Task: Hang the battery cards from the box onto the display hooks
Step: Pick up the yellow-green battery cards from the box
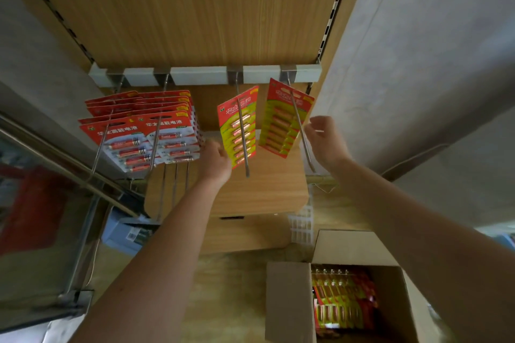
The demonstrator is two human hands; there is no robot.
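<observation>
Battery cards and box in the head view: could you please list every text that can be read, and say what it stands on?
"华太高能电池": header of the front red card on the left hooks; its neighbour seems to bear the same.
Green cards: headers blurred, unreadable.
Batteries: labels too small.
Box: nothing readable on the cards inside.

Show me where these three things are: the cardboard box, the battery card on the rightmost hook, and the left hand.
cardboard box [288, 301]: head view, on its bare left flap.
battery card on the rightmost hook [274, 125]: head view, on its green middle part.
left hand [216, 163]: head view, on the back of the hand.
</observation>
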